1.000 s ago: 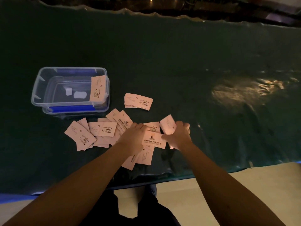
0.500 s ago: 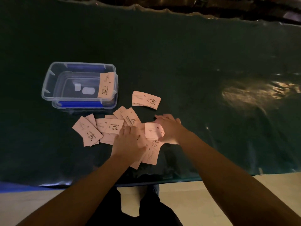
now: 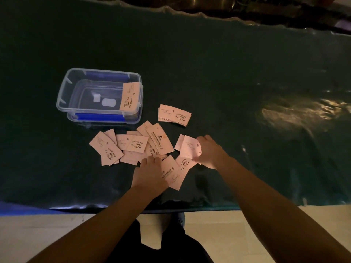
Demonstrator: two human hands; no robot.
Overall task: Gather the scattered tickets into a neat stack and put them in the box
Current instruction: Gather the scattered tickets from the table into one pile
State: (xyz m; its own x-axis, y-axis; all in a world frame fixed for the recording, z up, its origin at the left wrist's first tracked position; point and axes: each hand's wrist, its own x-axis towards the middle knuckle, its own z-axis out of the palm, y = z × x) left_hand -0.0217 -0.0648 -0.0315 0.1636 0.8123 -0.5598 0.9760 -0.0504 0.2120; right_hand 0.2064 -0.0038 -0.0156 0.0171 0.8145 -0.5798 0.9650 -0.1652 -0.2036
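Observation:
Several pale pink tickets (image 3: 136, 144) with a coffee-cup print lie scattered and overlapping on the dark green table cover (image 3: 209, 63). A small neat stack of tickets (image 3: 174, 115) lies apart, behind the scatter. A clear plastic box (image 3: 98, 95) with blue handles stands at the left; one ticket (image 3: 130, 96) leans against its right inner wall. My left hand (image 3: 150, 175) rests palm down on tickets near the front of the scatter. My right hand (image 3: 209, 151) holds a ticket (image 3: 190, 147) by its right edge, above other tickets.
The table's front edge (image 3: 171, 207) runs just in front of my hands, with pale floor (image 3: 38, 234) below it. The box holds two small white pieces (image 3: 108, 102) on its bottom. A bright reflection (image 3: 296, 112) shines on the cover at the right.
My right hand has shifted right with a ticket, my left hand slid a little toward the front of the scatter. The view moved; box and stack stay put.

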